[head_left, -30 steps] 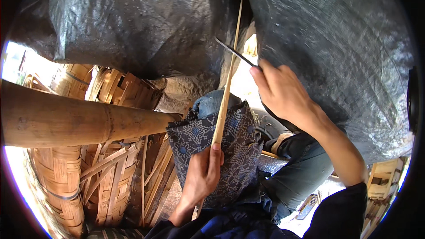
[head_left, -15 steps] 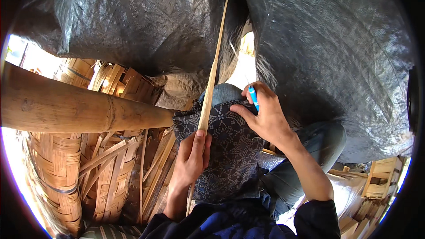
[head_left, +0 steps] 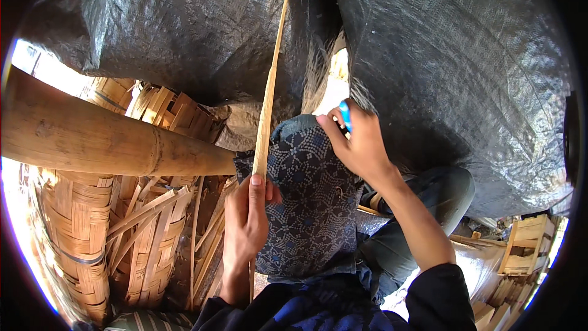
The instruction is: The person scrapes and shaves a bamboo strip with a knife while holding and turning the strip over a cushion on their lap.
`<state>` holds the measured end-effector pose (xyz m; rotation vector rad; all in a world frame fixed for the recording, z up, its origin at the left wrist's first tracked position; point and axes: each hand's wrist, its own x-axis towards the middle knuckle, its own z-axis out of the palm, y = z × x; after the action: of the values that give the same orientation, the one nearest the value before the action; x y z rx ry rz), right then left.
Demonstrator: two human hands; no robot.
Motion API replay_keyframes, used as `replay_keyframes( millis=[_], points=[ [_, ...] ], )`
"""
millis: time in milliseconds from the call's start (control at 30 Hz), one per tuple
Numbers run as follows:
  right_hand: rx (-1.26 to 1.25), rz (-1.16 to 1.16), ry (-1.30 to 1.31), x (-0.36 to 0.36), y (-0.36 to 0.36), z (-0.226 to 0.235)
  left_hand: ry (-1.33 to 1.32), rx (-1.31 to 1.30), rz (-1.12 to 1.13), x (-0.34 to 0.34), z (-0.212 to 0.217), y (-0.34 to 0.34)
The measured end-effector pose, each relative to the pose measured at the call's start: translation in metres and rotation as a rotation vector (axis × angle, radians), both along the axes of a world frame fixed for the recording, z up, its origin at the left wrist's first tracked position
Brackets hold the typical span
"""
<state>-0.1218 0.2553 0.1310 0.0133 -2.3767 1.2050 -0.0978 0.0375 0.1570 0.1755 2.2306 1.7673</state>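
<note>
A long, pale bamboo strip (head_left: 265, 124) rises from my left hand (head_left: 244, 220), which is closed round its lower part with the thumb along it. The strip tapers toward the top of the view, and a bit shows below the hand. My right hand (head_left: 362, 141) is curled about a blue-handled tool (head_left: 345, 114) to the right of the strip, apart from it. The tool's working end is hard to make out. Under both hands a dark patterned cloth (head_left: 306, 208) covers my raised knee.
A thick bamboo pole (head_left: 116, 147) comes in from the left, ending near the cloth. Woven bamboo baskets (head_left: 79, 233) and loose slats (head_left: 150, 211) stand below it. Black plastic sheeting (head_left: 453, 67) hangs ahead and right. A wooden crate (head_left: 523, 245) sits at the far right.
The strip and my left hand have shifted left. My right hand has moved slightly up and left, turning the blue-handled tool.
</note>
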Motion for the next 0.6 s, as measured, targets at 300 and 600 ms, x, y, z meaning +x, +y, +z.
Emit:
replay_keyframes(
  millis=[300, 600],
  points=[
    [-0.086, -0.134, -0.371, 0.13, -0.02, -0.03, 0.241, -0.376, -0.139, 0.007, -0.012, -0.002],
    [-0.203, -0.219, -0.117, 0.105, -0.026, -0.036, 0.281, -0.209, -0.081, 0.013, -0.028, -0.008]
  ],
)
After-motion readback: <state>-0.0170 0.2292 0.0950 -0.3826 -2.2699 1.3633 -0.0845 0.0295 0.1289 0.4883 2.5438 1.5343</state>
